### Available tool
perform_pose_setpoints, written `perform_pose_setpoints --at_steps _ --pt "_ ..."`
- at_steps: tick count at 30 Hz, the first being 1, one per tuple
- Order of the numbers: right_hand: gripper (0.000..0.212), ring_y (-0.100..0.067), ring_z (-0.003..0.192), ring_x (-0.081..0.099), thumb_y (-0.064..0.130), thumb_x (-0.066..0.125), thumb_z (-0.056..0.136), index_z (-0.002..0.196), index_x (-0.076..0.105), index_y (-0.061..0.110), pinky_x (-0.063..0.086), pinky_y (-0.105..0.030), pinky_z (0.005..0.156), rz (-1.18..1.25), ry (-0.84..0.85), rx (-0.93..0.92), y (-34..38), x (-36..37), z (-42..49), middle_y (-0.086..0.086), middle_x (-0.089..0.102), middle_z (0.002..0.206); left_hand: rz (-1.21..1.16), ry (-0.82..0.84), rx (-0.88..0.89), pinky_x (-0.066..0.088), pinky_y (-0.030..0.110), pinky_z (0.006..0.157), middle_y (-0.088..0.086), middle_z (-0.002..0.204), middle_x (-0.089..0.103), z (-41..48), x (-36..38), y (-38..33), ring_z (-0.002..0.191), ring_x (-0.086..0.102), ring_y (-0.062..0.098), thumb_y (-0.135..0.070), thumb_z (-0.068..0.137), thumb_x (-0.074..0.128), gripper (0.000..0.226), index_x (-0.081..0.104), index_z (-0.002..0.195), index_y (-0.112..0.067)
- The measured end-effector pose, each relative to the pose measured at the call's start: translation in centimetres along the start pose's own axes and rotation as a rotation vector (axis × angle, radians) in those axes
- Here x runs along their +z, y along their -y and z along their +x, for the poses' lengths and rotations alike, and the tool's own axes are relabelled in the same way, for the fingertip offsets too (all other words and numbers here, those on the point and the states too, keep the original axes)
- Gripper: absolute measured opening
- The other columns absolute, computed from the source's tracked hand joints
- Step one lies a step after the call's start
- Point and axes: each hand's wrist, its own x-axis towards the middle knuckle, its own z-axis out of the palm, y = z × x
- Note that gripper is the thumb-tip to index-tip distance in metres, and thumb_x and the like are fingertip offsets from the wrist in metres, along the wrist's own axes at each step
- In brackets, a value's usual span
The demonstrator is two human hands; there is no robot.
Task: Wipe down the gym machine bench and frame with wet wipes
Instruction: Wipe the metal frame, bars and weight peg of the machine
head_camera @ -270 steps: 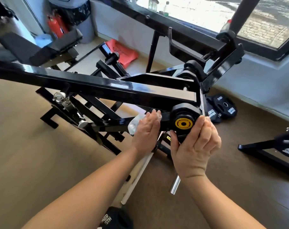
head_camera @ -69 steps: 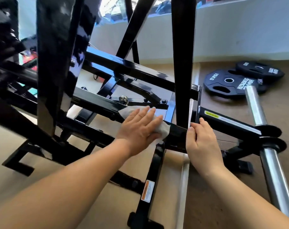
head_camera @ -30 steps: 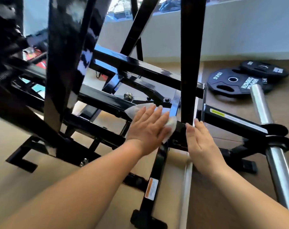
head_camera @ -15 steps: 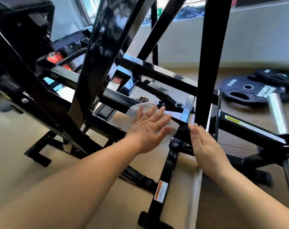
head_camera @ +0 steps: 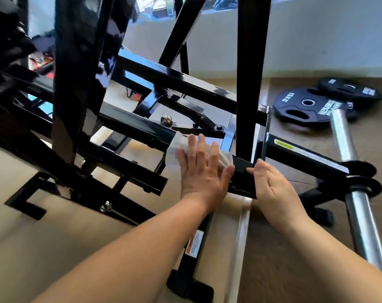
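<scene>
While left hand [head_camera: 202, 171] presses wet wipe [head_camera: 224, 158] flat-fingered on frame [head_camera: 242, 170] — right hand [head_camera: 271, 184] touches it; fingers relaxed.

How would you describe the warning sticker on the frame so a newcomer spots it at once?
On the black frame, find the bar running down toward the camera from under the left hand. The sticker sits on that bar, just below the wrist. It is orange and white, unlike the long white label with a yellow end farther right.
</scene>
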Motion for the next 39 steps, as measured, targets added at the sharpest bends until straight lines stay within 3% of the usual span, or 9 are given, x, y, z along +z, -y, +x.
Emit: perform_pose_setpoints --at_steps 4,9,13,17,19,22,30,36,39 --pt "0.074 -0.007 0.136 0.046 0.064 0.018 0.103 0.128 0.070 0.018 0.033 -0.027 0.108 0.046 -0.068 0.000 -0.7 -1.2 0.0 0.007 0.059 0.142 0.119 0.059 0.268 -0.017 0.049 0.124 0.007 0.172 0.000 1.0 -0.8 0.6 0.157 -0.016 0.023 -0.063 0.103 0.003 0.072 0.009 0.163 -0.023" --pt "0.059 -0.007 0.107 0.051 0.052 0.024 0.107 0.109 0.071 0.016 0.035 -0.028 0.090 0.088 -0.057 0.061 -1.0 -2.4 -0.3 0.008 0.061 0.110 0.043 -0.024 -0.121 -0.007 0.044 0.126 0.008 0.170 0.016 3.6 -2.5 0.7 0.158 0.005 0.023 -0.062 0.103 0.008 0.076 0.028 0.160 -0.015" --pt "0.058 -0.021 0.100 0.060 0.049 0.032 0.108 0.103 0.070 0.006 0.045 -0.038 0.089 0.067 -0.066 0.096 -2.1 -2.9 -0.3 -0.005 0.069 0.105 -0.222 -0.054 0.144 -0.004 0.035 0.127 0.005 0.167 0.028 -0.2 0.3 -5.1 0.157 0.015 0.018 -0.047 0.108 0.020 0.059 0.038 0.157 -0.018" --pt "0.041 -0.026 0.086 0.071 0.037 0.045 0.107 0.094 0.072 0.010 0.058 -0.040 0.082 0.392 -0.085 0.371 -2.7 -4.1 -0.2 -0.007 0.074 0.085 -0.570 -0.065 0.215 0.042 0.025 0.096 0.000 0.119 0.071 -2.2 0.0 -9.9 0.109 0.062 0.014 -0.036 0.110 0.033 0.037 0.066 0.120 -0.024" --pt "0.041 -0.018 0.065 0.072 0.040 0.049 0.106 0.094 0.074 0.010 0.058 -0.030 0.058 0.732 -0.027 0.554 -2.9 -5.5 -1.0 -0.004 0.074 0.072 -0.819 -0.055 0.144 0.045 0.029 0.084 -0.002 0.110 0.070 -3.4 0.0 -11.9 0.098 0.061 0.012 -0.042 0.110 0.030 0.041 0.065 0.115 -0.021" --pt "0.038 -0.009 0.053 0.067 0.041 0.054 0.105 0.104 0.076 0.011 0.047 -0.019 0.042 0.871 0.062 0.563 -4.5 -7.6 -3.0 0.000 0.073 0.071 -1.005 0.015 0.122 0.035 0.041 0.119 0.010 0.145 0.059 -5.4 1.1 -15.3 0.141 0.048 0.022 -0.039 0.107 0.033 0.052 0.058 0.142 -0.010" --pt "0.032 -0.020 0.081 0.073 0.035 0.070 0.096 0.111 0.077 0.008 0.054 -0.029 0.062 0.611 -0.003 0.642 -11.6 -11.8 -7.4 -0.015 0.078 0.107 -0.977 0.432 0.314 -0.004 0.034 0.128 -0.001 0.171 -0.001 -9.2 5.2 -21.8 0.151 -0.017 0.002 -0.031 0.106 0.048 0.073 0.005 0.164 -0.016" --pt "0.035 -0.026 0.055 0.052 0.024 0.058 0.098 0.066 0.058 0.011 0.048 -0.034 0.055 0.056 -0.282 0.692 -16.5 -14.0 -7.9 -0.009 0.057 0.061 -1.054 0.623 0.312 0.021 -0.003 0.101 -0.024 0.150 0.035 -10.1 4.9 -23.9 0.122 0.031 -0.024 -0.023 0.101 0.061 0.074 0.018 0.160 -0.018" --pt "0.042 -0.021 0.052 0.037 0.021 0.057 0.099 0.059 0.045 0.014 0.029 -0.033 0.049 -0.072 -0.346 0.735 -18.0 -14.2 -8.6 -0.001 0.042 0.054 -0.940 0.625 0.354 0.023 0.018 0.120 -0.009 0.167 0.024 -11.0 5.5 -23.9 0.148 0.023 -0.001 -0.029 0.104 0.055 0.068 0.020 0.161 -0.024"
